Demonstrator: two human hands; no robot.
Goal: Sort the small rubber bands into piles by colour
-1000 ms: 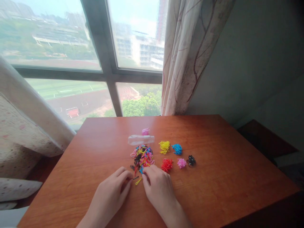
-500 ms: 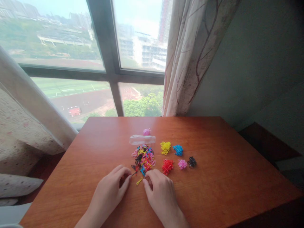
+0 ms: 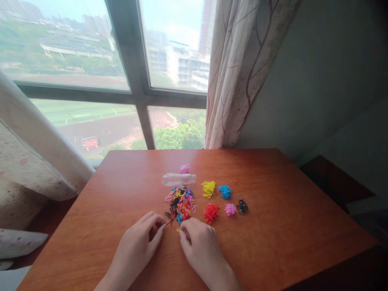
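Observation:
A mixed pile of small coloured rubber bands [image 3: 180, 201] lies in the middle of the wooden table [image 3: 287, 226]. To its right are sorted heaps: yellow [image 3: 208, 188], blue [image 3: 224, 191], red [image 3: 211, 212], pink [image 3: 230, 209] and black [image 3: 242, 205]. My left hand [image 3: 138, 248] rests on the table just before the pile, its fingers pinched on a dark band at the pile's near edge. My right hand [image 3: 200, 249] is beside it, fingers curled over a yellow band that is mostly hidden.
A clear plastic bottle [image 3: 178, 179] lies on its side behind the pile, with a pink cap [image 3: 184, 169] beyond it. A window and curtains [image 3: 239, 68] stand behind the table. A cushion [image 3: 21, 173] is at the left, a dark ledge [image 3: 333, 182] at the right.
Both hands stay at the near edge of the pile. The yellow band that lay in plain sight between them is now almost covered by my right fingers. The camera shifts slightly.

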